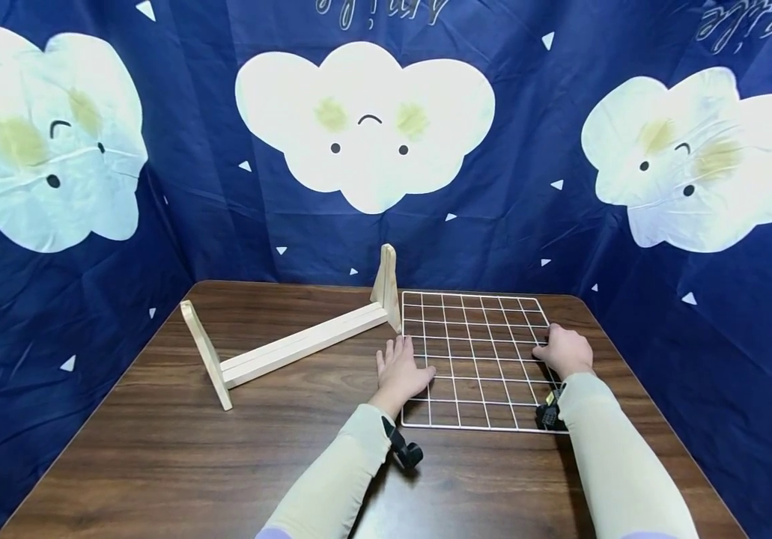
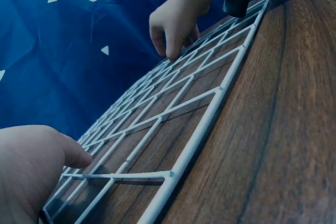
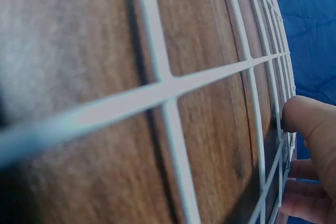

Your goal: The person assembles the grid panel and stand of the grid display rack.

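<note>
White wire grid [image 1: 475,358] on the table's [image 1: 156,464] right side

Lifted unevenly, it could tip and knock the wooden stand [image 1: 305,344], whose right upright [image 1: 386,288] is just beside its far left corner. It looks square, showing no long axis; its sides run toward the back curtain [image 1: 527,247]. The right hand [image 1: 564,350] pinches its right rim; the left hand's [image 1: 400,370] fingers spread over its left, any grip underneath hidden.
</note>
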`<action>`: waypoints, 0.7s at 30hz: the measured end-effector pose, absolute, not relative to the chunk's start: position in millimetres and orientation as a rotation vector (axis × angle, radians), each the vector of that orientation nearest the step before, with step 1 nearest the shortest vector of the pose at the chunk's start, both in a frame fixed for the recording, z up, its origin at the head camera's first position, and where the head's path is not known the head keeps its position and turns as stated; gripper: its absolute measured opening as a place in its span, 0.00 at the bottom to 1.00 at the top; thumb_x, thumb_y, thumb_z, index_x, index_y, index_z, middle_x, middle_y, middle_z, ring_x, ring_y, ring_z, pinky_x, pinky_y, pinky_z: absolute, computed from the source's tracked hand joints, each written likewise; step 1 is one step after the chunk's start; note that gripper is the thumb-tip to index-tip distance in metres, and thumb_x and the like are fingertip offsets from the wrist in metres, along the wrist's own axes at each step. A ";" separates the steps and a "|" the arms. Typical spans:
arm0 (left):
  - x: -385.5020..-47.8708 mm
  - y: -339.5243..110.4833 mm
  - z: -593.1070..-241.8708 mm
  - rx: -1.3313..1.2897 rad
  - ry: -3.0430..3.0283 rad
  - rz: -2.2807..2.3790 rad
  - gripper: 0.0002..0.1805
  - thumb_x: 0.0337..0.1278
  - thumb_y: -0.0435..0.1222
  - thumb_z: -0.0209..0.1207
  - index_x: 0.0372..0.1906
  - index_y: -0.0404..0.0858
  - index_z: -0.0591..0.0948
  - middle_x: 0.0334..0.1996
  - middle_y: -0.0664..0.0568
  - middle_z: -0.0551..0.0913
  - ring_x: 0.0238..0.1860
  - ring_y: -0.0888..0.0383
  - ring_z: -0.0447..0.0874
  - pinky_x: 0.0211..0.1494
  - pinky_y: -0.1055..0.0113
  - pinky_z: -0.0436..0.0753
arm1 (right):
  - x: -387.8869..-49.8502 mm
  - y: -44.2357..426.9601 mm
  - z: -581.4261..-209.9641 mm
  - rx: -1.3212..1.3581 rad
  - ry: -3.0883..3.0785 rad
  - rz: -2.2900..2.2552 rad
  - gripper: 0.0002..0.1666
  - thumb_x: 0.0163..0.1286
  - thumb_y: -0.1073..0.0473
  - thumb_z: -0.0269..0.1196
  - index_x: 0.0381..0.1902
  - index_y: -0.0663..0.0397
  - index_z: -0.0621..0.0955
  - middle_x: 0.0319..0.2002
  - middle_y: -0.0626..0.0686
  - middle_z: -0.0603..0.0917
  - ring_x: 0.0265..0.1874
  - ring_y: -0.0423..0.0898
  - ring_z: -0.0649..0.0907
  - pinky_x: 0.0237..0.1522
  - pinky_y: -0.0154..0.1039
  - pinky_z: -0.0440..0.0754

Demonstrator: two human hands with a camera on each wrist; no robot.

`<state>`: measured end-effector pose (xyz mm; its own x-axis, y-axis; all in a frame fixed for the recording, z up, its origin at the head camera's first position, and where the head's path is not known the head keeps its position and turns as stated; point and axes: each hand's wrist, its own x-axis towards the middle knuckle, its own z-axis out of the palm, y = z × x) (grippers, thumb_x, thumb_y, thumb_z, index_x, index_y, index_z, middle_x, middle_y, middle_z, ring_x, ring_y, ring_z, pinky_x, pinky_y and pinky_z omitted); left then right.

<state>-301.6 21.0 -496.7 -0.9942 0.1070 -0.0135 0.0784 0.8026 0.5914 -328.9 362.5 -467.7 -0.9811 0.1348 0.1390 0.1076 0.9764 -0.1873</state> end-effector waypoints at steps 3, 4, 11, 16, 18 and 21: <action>-300.5 19.4 -495.3 0.157 2.932 0.988 0.49 0.59 0.52 0.61 0.79 0.34 0.56 0.79 0.40 0.54 0.80 0.43 0.44 0.79 0.43 0.39 | -329.9 362.3 -468.9 -0.166 -2.966 0.272 0.25 0.50 0.50 0.69 0.39 0.64 0.78 0.34 0.71 0.84 0.32 0.70 0.83 0.33 0.61 0.79; -300.4 19.0 -494.9 0.159 2.931 1.000 0.49 0.59 0.52 0.61 0.79 0.34 0.56 0.79 0.40 0.55 0.80 0.42 0.44 0.79 0.43 0.39 | -330.3 362.2 -469.3 -0.156 -2.959 0.271 0.25 0.50 0.50 0.69 0.38 0.64 0.78 0.33 0.70 0.84 0.32 0.70 0.83 0.33 0.61 0.79; -303.5 20.0 -491.7 0.140 2.897 1.098 0.47 0.62 0.51 0.60 0.79 0.33 0.56 0.78 0.39 0.57 0.80 0.41 0.46 0.78 0.42 0.40 | -332.6 364.5 -470.4 -0.129 -2.954 0.261 0.24 0.50 0.51 0.69 0.36 0.63 0.75 0.30 0.69 0.84 0.29 0.69 0.82 0.33 0.61 0.79; -307.1 20.6 -486.3 0.116 2.877 1.097 0.47 0.62 0.51 0.59 0.79 0.32 0.56 0.78 0.38 0.58 0.80 0.40 0.46 0.78 0.42 0.41 | -332.5 364.0 -469.8 -0.119 -2.972 0.268 0.29 0.49 0.51 0.70 0.42 0.66 0.73 0.31 0.70 0.84 0.30 0.70 0.83 0.32 0.62 0.80; -309.1 20.4 -485.0 0.113 2.880 1.088 0.47 0.61 0.51 0.59 0.79 0.32 0.56 0.78 0.39 0.58 0.79 0.40 0.47 0.78 0.42 0.42 | -333.1 365.0 -469.4 -0.094 -2.974 0.262 0.28 0.49 0.51 0.70 0.41 0.65 0.74 0.30 0.68 0.84 0.29 0.68 0.83 0.32 0.61 0.80; -312.8 20.3 -484.4 0.109 2.879 1.084 0.47 0.62 0.51 0.59 0.79 0.32 0.56 0.78 0.39 0.58 0.79 0.39 0.46 0.78 0.42 0.43 | -334.2 366.5 -467.1 -0.061 -2.978 0.247 0.22 0.49 0.52 0.70 0.34 0.61 0.76 0.26 0.61 0.83 0.26 0.63 0.82 0.30 0.59 0.79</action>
